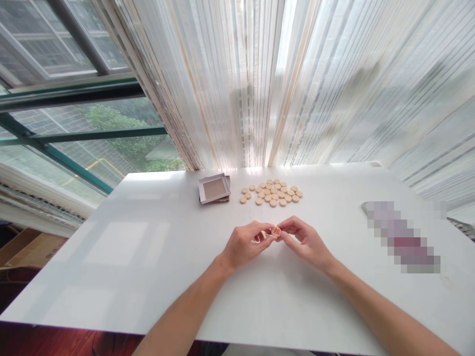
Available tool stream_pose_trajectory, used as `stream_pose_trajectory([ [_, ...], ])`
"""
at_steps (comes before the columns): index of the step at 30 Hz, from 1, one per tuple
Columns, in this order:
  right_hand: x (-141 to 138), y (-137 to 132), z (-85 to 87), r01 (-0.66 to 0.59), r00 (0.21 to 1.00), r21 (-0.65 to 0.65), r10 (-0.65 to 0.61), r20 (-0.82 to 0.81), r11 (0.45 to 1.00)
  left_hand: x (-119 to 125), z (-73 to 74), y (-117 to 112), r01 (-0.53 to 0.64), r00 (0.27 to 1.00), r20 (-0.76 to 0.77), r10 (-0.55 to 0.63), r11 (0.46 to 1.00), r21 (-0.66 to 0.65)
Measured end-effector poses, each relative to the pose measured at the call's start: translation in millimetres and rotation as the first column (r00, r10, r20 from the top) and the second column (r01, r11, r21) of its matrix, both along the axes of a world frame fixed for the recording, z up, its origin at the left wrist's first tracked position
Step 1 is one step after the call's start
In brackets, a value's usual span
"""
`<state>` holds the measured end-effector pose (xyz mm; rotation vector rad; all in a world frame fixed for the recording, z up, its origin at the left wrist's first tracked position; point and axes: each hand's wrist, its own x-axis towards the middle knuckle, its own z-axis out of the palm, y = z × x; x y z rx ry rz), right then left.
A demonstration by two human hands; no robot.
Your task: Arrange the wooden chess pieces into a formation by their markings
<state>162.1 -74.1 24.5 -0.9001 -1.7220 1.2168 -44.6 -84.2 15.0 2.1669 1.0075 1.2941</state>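
Observation:
My left hand [245,243] and my right hand [304,238] meet over the middle of the white table [148,257]. Between their fingertips they pinch a round wooden chess piece [276,231] with a red character on its face. Under my left fingers lie a few more pieces [260,238], partly hidden. Farther back, a cluster of several pale wooden discs [272,193] lies flat on the table.
A small open cardboard box [214,188] sits left of the disc cluster. A blurred-out object [403,235] lies at the right side of the table. Striped curtains [297,84] hang behind the table, with a window [67,118] at the left.

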Motion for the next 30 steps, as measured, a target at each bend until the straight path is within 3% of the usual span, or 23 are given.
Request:
stream_pose_trajectory([
  [6, -1.6, -0.2, -0.9, 0.005, 1.0, 0.018, -0.005, -0.005, 1.0, 0.1, 1.0, -1.1, 0.027, 0.995, 0.102, -0.008, 0.981, -0.191],
  [14, -3.5, -0.9, 0.1, 0.005, 1.0, 0.044, -0.005, -0.011, 0.999, 1.4, 7.9, -4.0, 0.108, 0.979, 0.205, -0.011, 0.877, -0.469],
  [19, -4.2, -3.3, 1.5, 0.004, 1.0, 0.049, -0.004, -0.012, 0.999, 1.8, 9.1, -3.8, 0.133, 0.971, 0.237, -0.014, 0.859, -0.495],
  [30, -5.8, -3.4, -2.6, -0.008, 0.998, 0.1, 0.001, 0.061, 0.995, 3.4, 8.1, -4.5, 0.038, 0.98, 0.186, 0.07, 0.852, -0.522],
])
